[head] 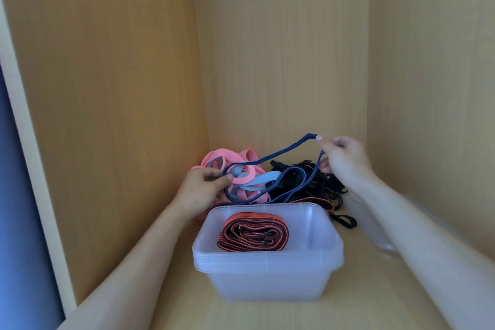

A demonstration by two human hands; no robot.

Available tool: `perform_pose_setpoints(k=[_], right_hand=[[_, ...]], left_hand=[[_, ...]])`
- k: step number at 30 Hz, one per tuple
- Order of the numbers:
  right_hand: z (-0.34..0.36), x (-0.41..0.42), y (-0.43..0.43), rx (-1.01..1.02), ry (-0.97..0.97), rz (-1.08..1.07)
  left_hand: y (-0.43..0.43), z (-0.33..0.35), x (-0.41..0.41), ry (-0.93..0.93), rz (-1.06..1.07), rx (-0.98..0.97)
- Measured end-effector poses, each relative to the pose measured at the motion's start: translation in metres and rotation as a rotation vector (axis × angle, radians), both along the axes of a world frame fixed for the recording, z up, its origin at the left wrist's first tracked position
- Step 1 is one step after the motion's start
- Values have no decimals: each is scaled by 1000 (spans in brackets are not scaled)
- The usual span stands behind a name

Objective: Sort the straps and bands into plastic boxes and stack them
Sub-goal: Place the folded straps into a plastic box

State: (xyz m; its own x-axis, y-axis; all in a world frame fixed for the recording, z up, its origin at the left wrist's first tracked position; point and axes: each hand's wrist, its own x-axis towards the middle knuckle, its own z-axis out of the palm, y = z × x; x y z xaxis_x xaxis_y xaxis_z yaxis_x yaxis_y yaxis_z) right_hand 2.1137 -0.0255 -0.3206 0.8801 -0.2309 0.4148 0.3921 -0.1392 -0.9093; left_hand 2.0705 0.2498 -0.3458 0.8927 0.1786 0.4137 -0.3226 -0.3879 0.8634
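Two hands, one stack of boxes, loose bands and straps in five colours.
Left hand and right hand; near stack of plastic boxes, several nested; one rolled red-and-black strap; one dark blue band; far, uncountable pink bands, light blue bands and black straps.

The stacked translucent plastic boxes look frosted and smooth. The rolled red-and-black strap, thin dark blue band and tangled black straps are matt woven cloth; the pink loop bands look like smooth rubber. The pale wood-grain cupboard walls are matt.
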Motion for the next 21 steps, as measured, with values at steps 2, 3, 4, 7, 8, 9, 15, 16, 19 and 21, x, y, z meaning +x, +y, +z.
perform_pose_setpoints(k=[2, 3, 4, 7, 8, 9, 15, 16, 19, 21], right_hand=[[-6, 2, 3, -203, -6, 24], [-11, 3, 6, -296, -11, 53], [-15, 3, 8, -380, -14, 83], [-24, 1, 12, -668, 21, 159], [-26, 1, 12, -783, 45, 176], [-28, 2, 12, -864, 68, 180], [-13, 0, 12, -376, 120, 213], [-10, -2, 12, -246, 131, 254], [-1, -12, 13, -63, 131, 342], [5, -19, 15, 39, 141, 419]], left_hand=[[-2, 4, -4, 4, -66, -188], [-3, 5, -5, 3, -99, -271], [-3, 7, -5, 2, -135, -347], [-3, 11, -6, -6, -243, -537], [-2, 11, -6, -9, -277, -580], [-2, 11, -6, -10, -313, -611], [-3, 8, -2, 23, -310, -604], [-4, 8, -3, 40, -279, -545], [-7, 6, -5, 83, -232, -367], [-9, 5, -6, 99, -230, -312]])
